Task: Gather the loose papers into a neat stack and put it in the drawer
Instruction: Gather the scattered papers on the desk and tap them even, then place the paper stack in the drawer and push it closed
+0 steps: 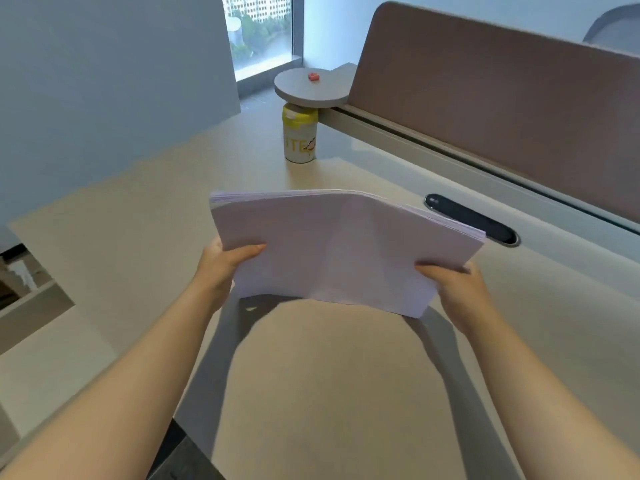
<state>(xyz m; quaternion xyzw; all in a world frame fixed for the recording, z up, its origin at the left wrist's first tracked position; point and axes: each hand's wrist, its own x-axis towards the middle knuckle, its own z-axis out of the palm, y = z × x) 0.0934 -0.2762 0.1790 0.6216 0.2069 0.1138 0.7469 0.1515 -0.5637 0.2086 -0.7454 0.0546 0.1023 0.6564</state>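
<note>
A thick stack of white papers (332,247) is held up above the beige desk (329,375), its near edge tilted down toward the desktop and its sheets bowed in the middle. My left hand (225,261) grips the stack's left edge, thumb on top. My right hand (453,282) grips the right edge, thumb on top as well. At the far left, below desk level, an open drawer (31,289) shows part of its inside.
A yellow and white can (299,135) stands at the back of the desk. Behind it a round grey shelf (311,88) carries a small red object (313,76). A black oval cable slot (471,219) lies right of the papers, before a brown divider panel (502,84).
</note>
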